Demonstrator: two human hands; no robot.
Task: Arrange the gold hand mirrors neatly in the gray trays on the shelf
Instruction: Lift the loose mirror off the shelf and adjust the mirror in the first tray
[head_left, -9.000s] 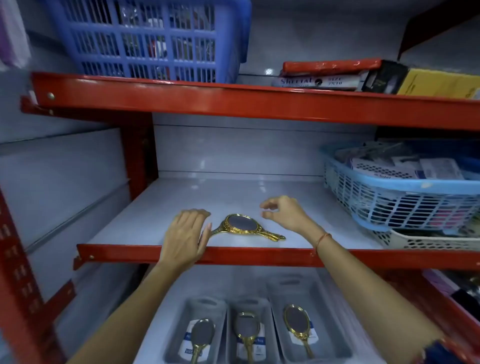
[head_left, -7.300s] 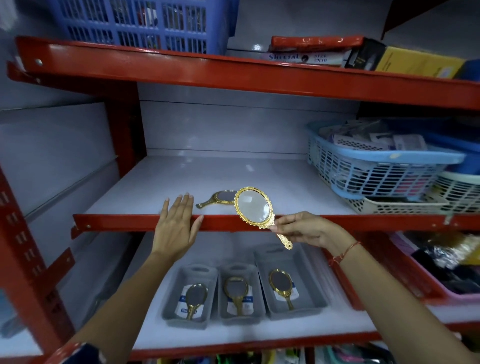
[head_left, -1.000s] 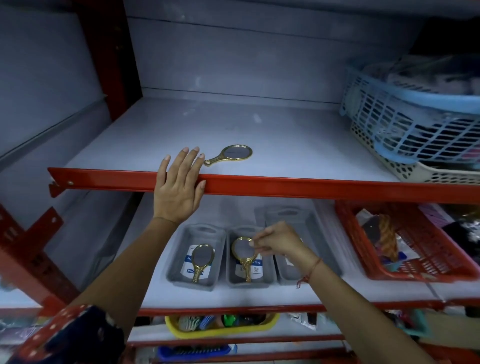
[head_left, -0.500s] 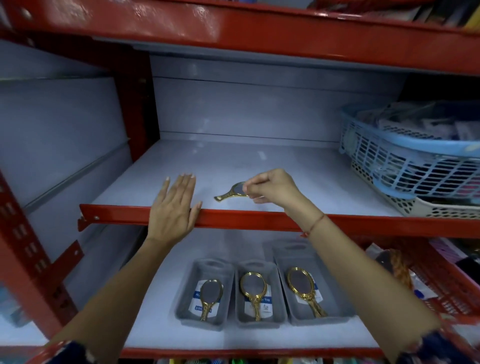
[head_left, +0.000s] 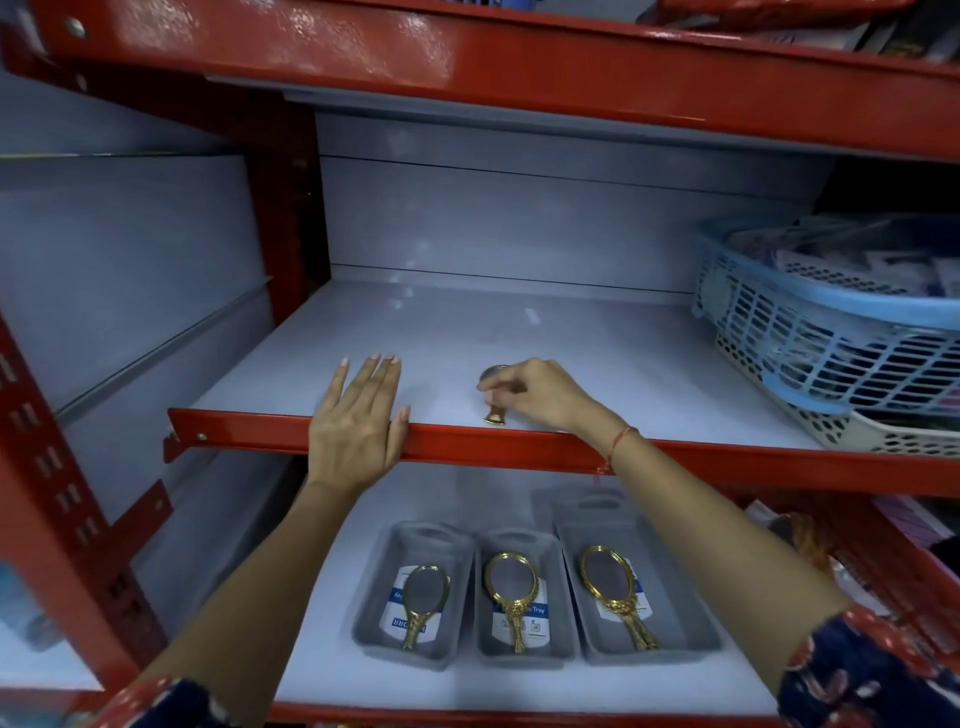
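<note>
Three gray trays sit side by side on the lower shelf: left tray (head_left: 374, 587), middle tray (head_left: 558, 597), right tray (head_left: 680, 603). A gold hand mirror lies in each: left mirror (head_left: 423, 597), middle mirror (head_left: 511, 587), right mirror (head_left: 608, 582). On the white shelf above, my right hand (head_left: 535, 392) is closed over another gold hand mirror (head_left: 494, 415), and only the handle tip and a bit of the head show. My left hand (head_left: 358, 426) rests flat, fingers spread, on the shelf's red front edge (head_left: 234, 434).
A light blue basket (head_left: 831, 338) stacked on a cream basket (head_left: 883, 431) fills the right of the upper shelf. A red basket (head_left: 893, 566) stands right of the trays. Red uprights (head_left: 47, 467) frame the left side.
My right hand has turned the mirror on the upper shelf so that its handle points toward the front edge. The view has tilted slightly down. My left hand has stayed on the edge.
</note>
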